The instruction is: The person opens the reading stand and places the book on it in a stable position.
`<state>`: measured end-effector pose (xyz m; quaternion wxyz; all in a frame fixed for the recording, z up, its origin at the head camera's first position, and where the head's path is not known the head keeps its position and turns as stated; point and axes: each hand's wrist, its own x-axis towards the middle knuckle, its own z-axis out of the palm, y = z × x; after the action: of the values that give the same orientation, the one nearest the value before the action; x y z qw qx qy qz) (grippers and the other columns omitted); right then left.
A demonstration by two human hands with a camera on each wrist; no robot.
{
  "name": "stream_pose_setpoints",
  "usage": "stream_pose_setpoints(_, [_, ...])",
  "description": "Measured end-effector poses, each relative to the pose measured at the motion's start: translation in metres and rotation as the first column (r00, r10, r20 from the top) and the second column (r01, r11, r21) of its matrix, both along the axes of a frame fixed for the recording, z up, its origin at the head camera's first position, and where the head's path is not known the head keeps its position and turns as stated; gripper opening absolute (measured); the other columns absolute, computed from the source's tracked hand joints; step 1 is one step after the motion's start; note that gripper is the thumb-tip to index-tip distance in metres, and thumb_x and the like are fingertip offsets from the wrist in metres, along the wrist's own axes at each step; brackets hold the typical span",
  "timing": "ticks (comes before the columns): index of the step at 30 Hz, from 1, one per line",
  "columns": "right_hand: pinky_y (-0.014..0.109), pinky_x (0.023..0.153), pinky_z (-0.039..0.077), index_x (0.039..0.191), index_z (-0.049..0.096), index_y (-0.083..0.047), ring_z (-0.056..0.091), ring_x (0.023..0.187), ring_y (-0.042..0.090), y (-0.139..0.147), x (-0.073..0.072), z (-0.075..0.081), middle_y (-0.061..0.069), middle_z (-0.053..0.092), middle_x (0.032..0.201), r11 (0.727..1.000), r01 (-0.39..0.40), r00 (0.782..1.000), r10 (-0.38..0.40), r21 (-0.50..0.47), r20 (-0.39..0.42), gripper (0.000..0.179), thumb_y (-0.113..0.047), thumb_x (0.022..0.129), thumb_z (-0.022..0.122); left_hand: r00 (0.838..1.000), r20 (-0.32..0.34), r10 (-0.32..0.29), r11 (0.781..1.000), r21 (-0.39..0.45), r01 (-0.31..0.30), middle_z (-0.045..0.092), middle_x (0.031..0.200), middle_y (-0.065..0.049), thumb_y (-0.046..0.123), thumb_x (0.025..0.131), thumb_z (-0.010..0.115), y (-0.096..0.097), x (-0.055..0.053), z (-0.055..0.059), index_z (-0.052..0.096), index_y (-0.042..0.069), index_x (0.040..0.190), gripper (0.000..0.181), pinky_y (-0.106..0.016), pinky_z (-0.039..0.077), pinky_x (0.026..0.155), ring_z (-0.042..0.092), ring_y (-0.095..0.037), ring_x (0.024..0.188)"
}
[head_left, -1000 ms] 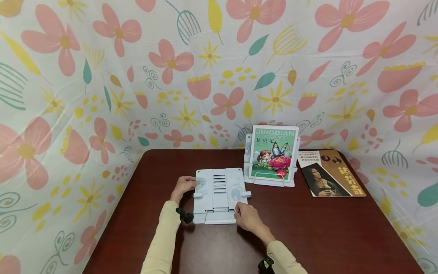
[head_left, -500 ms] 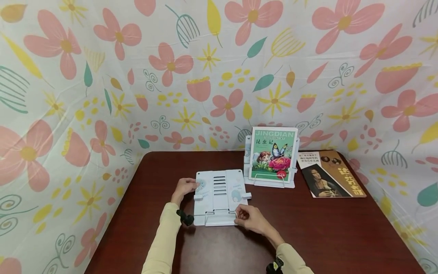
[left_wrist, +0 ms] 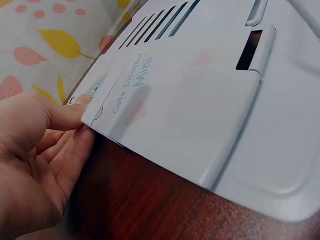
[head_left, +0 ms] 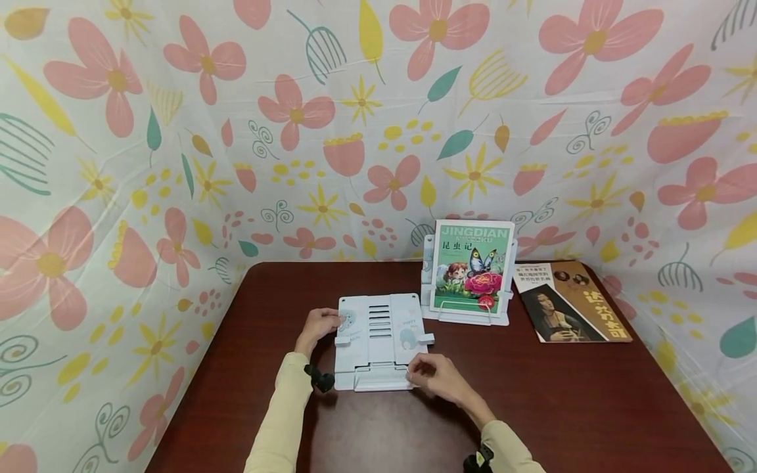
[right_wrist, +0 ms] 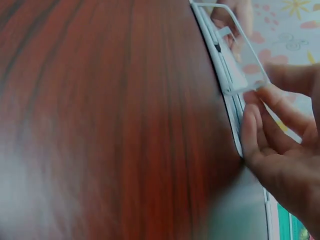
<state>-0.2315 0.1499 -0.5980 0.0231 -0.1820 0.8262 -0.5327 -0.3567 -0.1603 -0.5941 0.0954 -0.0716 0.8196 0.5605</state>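
Head view: I see the flat stand left of the green book. Left wrist: my left hand pinches its stiff-looking edge, a sound hold; right wrist: right hand pinches the probably springy wire rest near its corner.

I was looking at a small reading corner, though whether in a home or an office I couldn't tell. Creased cloth printed with flowers rose behind the dark wooden table and along its sides. Toward the table's far edge, a green-covered book leaned on a stand; a brown book lay near its far right corner. A white book stand, lettered "Cute Dinosaur Mini", was near its middle.
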Motion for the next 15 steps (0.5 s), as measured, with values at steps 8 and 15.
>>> stream_pose_setpoints(8, [0.039,0.08,0.057,0.113,0.068,0.002,0.069,0.093,0.029,0.006,-0.032,0.015,0.018,0.07,0.103,0.865,0.488,0.869,-0.494,0.118,0.03,0.024,-0.011,0.093,0.067,1.0,-0.002,0.005,0.999,0.05,-0.005,0.068,0.124,-0.022,0.017,0.101,0.061,-0.002,0.001,-0.002,0.064,-0.003,0.13,0.035,-0.041,0.057,0.096,0.068,-0.033,0.112])
stream_pose_setpoints(15, [0.043,0.084,0.055,0.123,0.067,0.006,0.066,0.101,0.032,0.001,-0.06,0.014,0.02,0.071,0.11,0.896,0.4,0.876,-0.435,0.19,0.208,0.036,-0.014,0.095,0.06,1.0,0.01,0.03,0.991,0.131,-0.031,0.064,0.128,-0.024,0.013,0.105,0.055,-0.005,0.001,0.001,0.063,-0.003,0.133,0.033,-0.036,0.059,0.093,0.069,-0.028,0.108])
